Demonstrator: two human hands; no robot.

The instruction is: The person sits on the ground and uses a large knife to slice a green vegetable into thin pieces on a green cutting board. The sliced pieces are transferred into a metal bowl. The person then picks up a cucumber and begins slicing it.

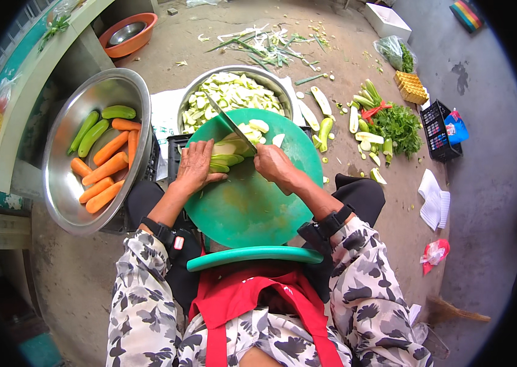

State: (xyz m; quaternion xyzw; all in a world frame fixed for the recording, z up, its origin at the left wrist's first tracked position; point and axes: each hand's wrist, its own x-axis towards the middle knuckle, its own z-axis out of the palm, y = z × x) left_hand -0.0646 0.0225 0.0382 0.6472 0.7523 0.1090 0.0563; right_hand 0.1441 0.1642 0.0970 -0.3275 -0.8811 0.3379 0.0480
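A round green cutting board [258,215] lies in front of me. My right hand [274,167] grips the handle of a kitchen knife [232,124], its blade slanting up and left across the board. Pale green zucchini slices [226,159] lie overlapped under the fingers of my left hand [196,163], which presses them to the board. Cut pieces [255,130] lie on the blade's far side. Just past the board, a metal basin [289,89] holds a heap of chopped zucchini [233,94]. The board hides that basin's near edge.
At left stands a large metal basin [54,183] with carrots [107,169] and whole zucchini [93,137]. Zucchini halves [320,101], leafy celery [396,126] and leek trimmings [277,48] lie on the floor. A black plastic crate [437,130] stands at right. Another green disc [254,257] is near my lap.
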